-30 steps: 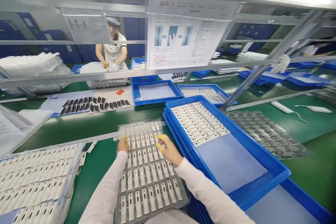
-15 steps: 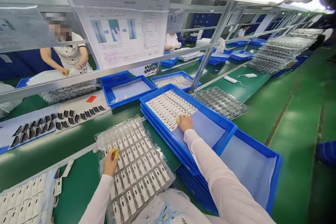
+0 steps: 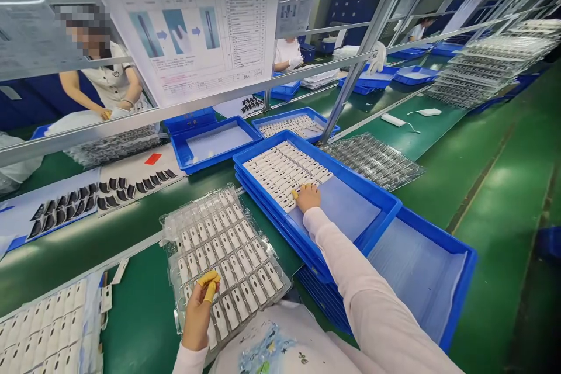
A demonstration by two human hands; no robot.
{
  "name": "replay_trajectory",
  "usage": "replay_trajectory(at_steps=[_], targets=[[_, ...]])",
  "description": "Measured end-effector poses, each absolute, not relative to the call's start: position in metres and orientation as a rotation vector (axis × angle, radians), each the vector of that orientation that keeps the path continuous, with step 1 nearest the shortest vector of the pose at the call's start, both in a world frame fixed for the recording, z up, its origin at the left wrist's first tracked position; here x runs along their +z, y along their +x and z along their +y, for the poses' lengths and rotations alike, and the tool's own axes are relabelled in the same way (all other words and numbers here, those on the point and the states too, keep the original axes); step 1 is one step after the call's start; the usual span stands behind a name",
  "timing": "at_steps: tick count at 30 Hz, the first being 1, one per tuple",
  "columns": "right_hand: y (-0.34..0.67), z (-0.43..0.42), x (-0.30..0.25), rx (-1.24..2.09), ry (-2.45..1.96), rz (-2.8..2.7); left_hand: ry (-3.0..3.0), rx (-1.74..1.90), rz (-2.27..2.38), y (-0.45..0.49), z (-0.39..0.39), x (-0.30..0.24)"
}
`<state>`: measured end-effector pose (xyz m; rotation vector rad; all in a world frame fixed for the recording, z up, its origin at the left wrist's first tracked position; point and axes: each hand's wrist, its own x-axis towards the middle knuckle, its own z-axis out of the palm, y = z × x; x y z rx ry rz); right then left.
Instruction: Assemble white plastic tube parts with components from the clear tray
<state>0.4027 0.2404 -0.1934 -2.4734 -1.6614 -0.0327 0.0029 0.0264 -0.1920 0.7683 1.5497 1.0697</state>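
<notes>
My left hand (image 3: 199,312), with yellow finger cots, is bent over the near edge of a clear blister tray (image 3: 223,251) holding rows of white oblong devices. Farther off, my right hand (image 3: 308,197) rests at the end of rows of white devices (image 3: 284,172) inside a blue plastic tray (image 3: 350,166). A yellow-capped fingertip touches the nearest device. Neither hand clearly shows a loose piece in its fingers. The blue tray sits on a stack of similar trays.
A second blue tray (image 3: 460,280) lies right of the stack. Across the green line, a co-worker (image 3: 103,79) works behind an aluminium rail with a hanging instruction sheet (image 3: 193,29). Dark parts lie on papers (image 3: 135,184). Stacked clear trays (image 3: 374,160) lie beyond. White-filled trays (image 3: 44,327) sit at lower left.
My right hand has gone from the blister tray to the rows in the blue tray. My left hand has slid toward the tray's near edge. The view has turned right.
</notes>
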Motion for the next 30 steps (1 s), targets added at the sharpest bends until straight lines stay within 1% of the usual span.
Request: replay_trajectory(at_steps=[6, 12, 18, 22, 26, 27, 30], targets=[[0.406, 0.236, -0.190, -0.031, -2.390, -1.668, 0.743, 1.032, 1.469, 0.028, 0.015, -0.169], [0.409, 0.240, -0.190, 0.045, -2.258, -1.654, 0.788, 1.012, 1.385, 0.040, 0.018, -0.142], [0.408, 0.245, -0.178, 0.083, -2.111, -1.599, 0.842, 1.017, 1.341, 0.045, 0.021, -0.130], [0.403, 0.240, -0.143, 0.042, -1.962, -1.615, 0.894, 1.014, 1.332, 0.040, 0.023, -0.121], [0.363, 0.209, -0.090, 0.001, -1.747, -1.671, 1.049, 1.048, 1.357, 0.041, 0.026, -0.100], [0.346, 0.195, -0.076, 0.008, -1.658, -1.699, 1.174, 1.071, 1.388, 0.043, 0.027, -0.092], [0.292, 0.145, -0.038, 0.173, -1.112, -1.748, 1.724, 1.215, 1.500, 0.055, 0.032, -0.070]])
